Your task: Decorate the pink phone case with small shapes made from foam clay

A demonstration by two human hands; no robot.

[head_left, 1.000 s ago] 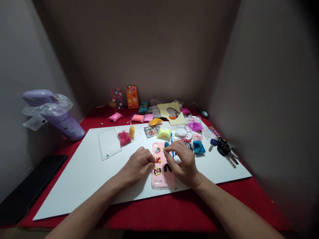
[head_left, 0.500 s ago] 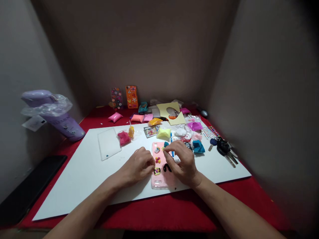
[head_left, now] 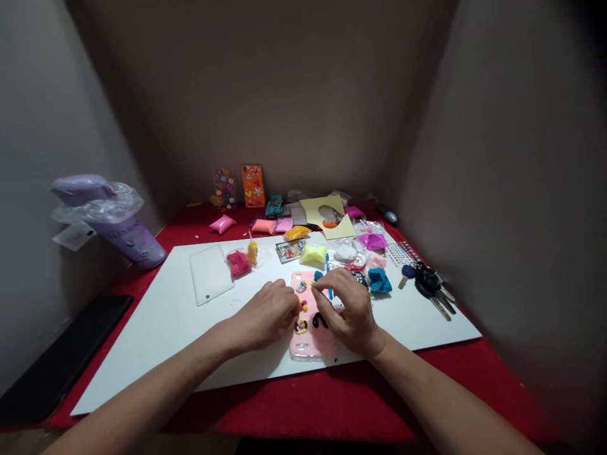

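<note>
A pink phone case [head_left: 310,338] lies on the white board [head_left: 156,328], with small clay decorations and a black squiggle [head_left: 319,320] stuck on it. My left hand [head_left: 268,314] rests curled at the case's left edge, fingertips pressed together beside the small red and yellow pieces. My right hand [head_left: 346,309] sits over the case's right side, thumb and forefinger pinched near its top on a tiny piece I cannot make out. A blue tool [head_left: 329,292] pokes out under that hand.
Clay packets in several colours, such as yellow [head_left: 313,254], blue [head_left: 379,280] and red [head_left: 238,262], crowd the board's far side. A clear case [head_left: 210,281] lies left. Keys [head_left: 429,284] lie right; a purple bottle [head_left: 114,221] and a dark flat object [head_left: 57,360] sit left.
My left hand has slid slightly right, closer to the decorations on the case. The right hand keeps its pinch. The view has shifted a little.
</note>
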